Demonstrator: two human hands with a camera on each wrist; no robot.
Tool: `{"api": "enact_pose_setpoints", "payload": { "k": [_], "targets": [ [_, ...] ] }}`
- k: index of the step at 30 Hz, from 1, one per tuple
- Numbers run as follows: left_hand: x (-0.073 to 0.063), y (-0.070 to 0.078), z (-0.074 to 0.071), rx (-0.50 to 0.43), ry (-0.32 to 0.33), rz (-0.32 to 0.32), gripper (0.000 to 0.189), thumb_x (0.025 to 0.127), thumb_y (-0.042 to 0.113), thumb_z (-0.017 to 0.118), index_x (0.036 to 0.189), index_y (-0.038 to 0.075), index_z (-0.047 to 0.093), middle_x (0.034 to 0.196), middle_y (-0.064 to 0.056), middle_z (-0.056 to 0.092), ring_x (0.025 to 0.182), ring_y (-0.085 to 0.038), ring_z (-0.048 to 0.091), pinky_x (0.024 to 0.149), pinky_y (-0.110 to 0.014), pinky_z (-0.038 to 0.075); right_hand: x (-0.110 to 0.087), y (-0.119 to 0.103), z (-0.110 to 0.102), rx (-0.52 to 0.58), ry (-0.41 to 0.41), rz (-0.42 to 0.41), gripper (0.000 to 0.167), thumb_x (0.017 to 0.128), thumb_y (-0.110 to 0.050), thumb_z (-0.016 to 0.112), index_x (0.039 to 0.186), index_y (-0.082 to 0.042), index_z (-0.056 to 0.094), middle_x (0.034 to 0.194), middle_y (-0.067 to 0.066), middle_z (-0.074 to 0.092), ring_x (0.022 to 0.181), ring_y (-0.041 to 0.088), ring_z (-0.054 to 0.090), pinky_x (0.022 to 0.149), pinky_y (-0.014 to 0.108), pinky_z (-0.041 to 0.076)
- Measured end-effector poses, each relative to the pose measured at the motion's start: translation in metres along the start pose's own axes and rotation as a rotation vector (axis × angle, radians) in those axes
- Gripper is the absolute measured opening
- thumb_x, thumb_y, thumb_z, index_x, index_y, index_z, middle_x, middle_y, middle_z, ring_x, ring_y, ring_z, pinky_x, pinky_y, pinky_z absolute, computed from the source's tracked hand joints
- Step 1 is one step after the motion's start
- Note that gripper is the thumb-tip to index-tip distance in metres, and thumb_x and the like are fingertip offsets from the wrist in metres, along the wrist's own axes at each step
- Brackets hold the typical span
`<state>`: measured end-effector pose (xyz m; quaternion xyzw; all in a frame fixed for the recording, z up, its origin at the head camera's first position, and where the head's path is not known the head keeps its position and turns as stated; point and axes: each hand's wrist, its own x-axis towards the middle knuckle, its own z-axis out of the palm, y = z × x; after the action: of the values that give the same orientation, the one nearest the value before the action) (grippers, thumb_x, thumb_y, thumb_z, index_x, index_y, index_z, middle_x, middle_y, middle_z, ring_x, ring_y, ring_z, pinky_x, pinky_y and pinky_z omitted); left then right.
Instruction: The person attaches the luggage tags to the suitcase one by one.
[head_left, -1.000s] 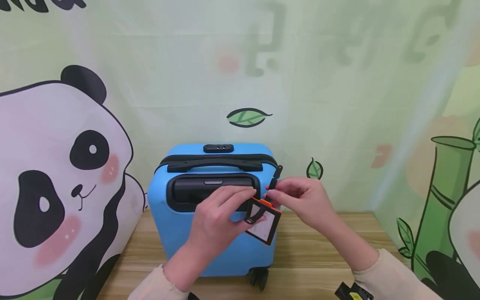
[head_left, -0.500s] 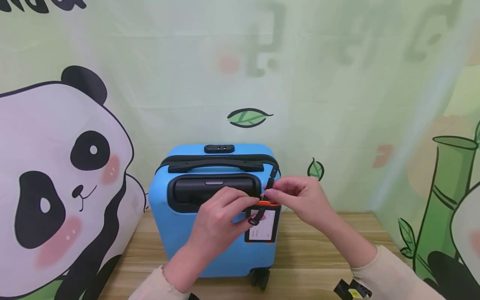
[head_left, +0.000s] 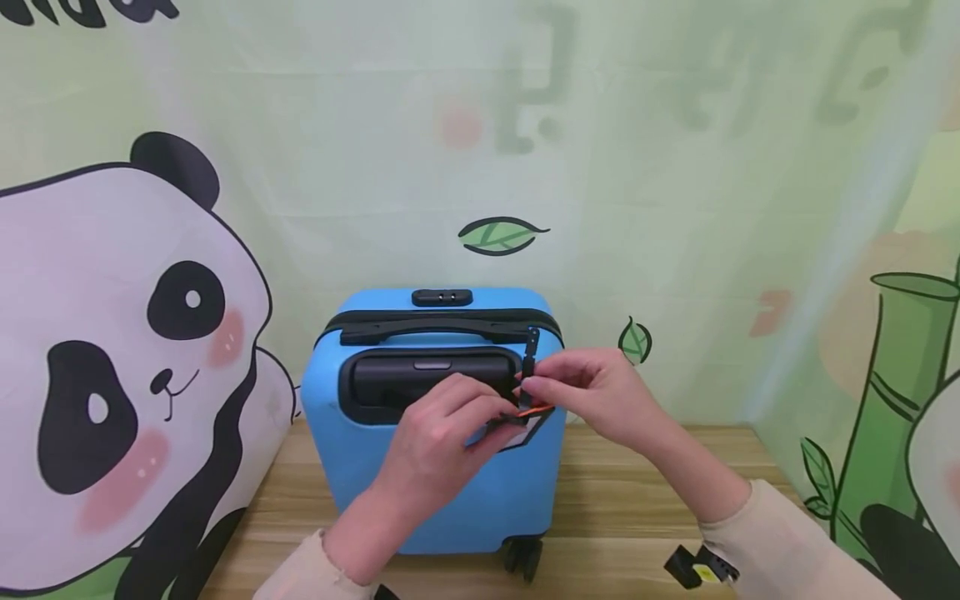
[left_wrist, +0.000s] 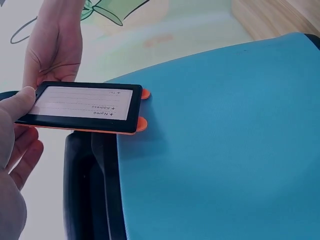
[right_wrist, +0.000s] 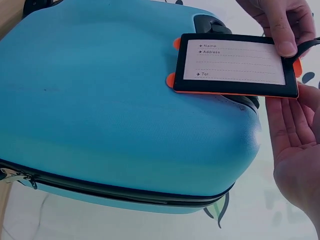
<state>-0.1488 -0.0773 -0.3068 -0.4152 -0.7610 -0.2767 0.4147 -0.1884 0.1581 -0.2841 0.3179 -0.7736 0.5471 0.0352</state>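
A luggage tag (right_wrist: 235, 62) with a black frame, orange edging and a white name-and-address card is between my hands, in front of a blue suitcase (head_left: 450, 500). My left hand (head_left: 442, 433) pinches the tag at its strap end, the thumb lying over the frame in the left wrist view. In the head view the tag is tilted, so its card shows only as a sliver. My right hand (head_left: 600, 392) pinches the black strap (head_left: 531, 346), whose free end points up beside the suitcase's carry handle (head_left: 435, 327). The right fingertips are partly hidden.
The suitcase stands on a wood-grain surface (head_left: 637, 500), with a black wheel (head_left: 522, 557) at its lower right. A recessed black panel (head_left: 427, 379) lies below the carry handle. Behind hangs a backdrop (head_left: 337, 167) printed with pandas, leaves and bamboo.
The tag has swung from hanging with its card facing the head camera to nearly edge-on. Its strap end has shifted left and stands more upright. Both hands have barely moved.
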Motion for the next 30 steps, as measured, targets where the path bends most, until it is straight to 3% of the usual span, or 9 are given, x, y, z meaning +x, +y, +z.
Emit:
{"api": "enact_pose_setpoints", "payload": {
  "k": [8, 14, 20, 25, 30],
  "targets": [
    [0.001, -0.003, -0.011, 0.026, -0.018, 0.039, 0.027, 0.077, 0.010, 0.097, 0.095, 0.006, 0.078, 0.098, -0.003, 0.075, 0.095, -0.019, 0.070, 0.091, -0.031, 0.062, 0.008, -0.005, 0.005, -0.034, 0.004, -0.054, 0.020, 0.098, -0.004, 0.077, 0.117, -0.001, 0.079, 0.101, 0.009, 0.080, 0.090, 0.024, 0.078, 0.082, 0.035, 0.065],
    [0.000, -0.009, -0.020, 0.039, 0.006, 0.059, 0.031, 0.072, 0.005, 0.099, 0.094, 0.007, 0.078, 0.094, -0.002, 0.074, 0.090, -0.018, 0.070, 0.087, -0.034, 0.064, 0.018, -0.012, 0.006, -0.213, 0.078, -0.166, 0.025, 0.096, -0.010, 0.081, 0.120, -0.008, 0.079, 0.105, 0.000, 0.080, 0.097, 0.015, 0.074, 0.085, 0.037, 0.062],
    [-0.004, -0.015, -0.032, 0.044, 0.005, 0.019, 0.031, 0.071, 0.004, 0.099, 0.093, 0.007, 0.078, 0.093, -0.003, 0.075, 0.090, -0.019, 0.071, 0.087, -0.038, 0.064, 0.035, -0.019, 0.011, -0.438, 0.109, -0.314, 0.045, 0.093, -0.022, 0.086, 0.134, -0.009, 0.073, 0.129, 0.004, 0.074, 0.119, 0.019, 0.070, 0.101, 0.047, 0.058],
    [-0.006, -0.020, -0.038, 0.049, 0.004, 0.003, 0.032, 0.070, 0.005, 0.100, 0.092, 0.007, 0.076, 0.092, -0.003, 0.074, 0.089, -0.018, 0.071, 0.084, -0.037, 0.064, 0.047, -0.021, 0.019, -0.559, 0.064, -0.308, 0.065, 0.093, -0.032, 0.086, 0.149, -0.011, 0.062, 0.147, 0.008, 0.063, 0.138, 0.026, 0.056, 0.107, 0.050, 0.054],
    [-0.006, -0.025, -0.042, 0.060, -0.001, -0.008, 0.031, 0.070, 0.005, 0.100, 0.089, 0.008, 0.075, 0.091, -0.003, 0.074, 0.088, -0.019, 0.070, 0.082, -0.038, 0.064, 0.054, -0.019, 0.024, -0.568, 0.042, -0.276, 0.070, 0.092, -0.034, 0.087, 0.153, -0.012, 0.059, 0.150, 0.009, 0.060, 0.140, 0.027, 0.055, 0.110, 0.050, 0.052]
  ]
}}
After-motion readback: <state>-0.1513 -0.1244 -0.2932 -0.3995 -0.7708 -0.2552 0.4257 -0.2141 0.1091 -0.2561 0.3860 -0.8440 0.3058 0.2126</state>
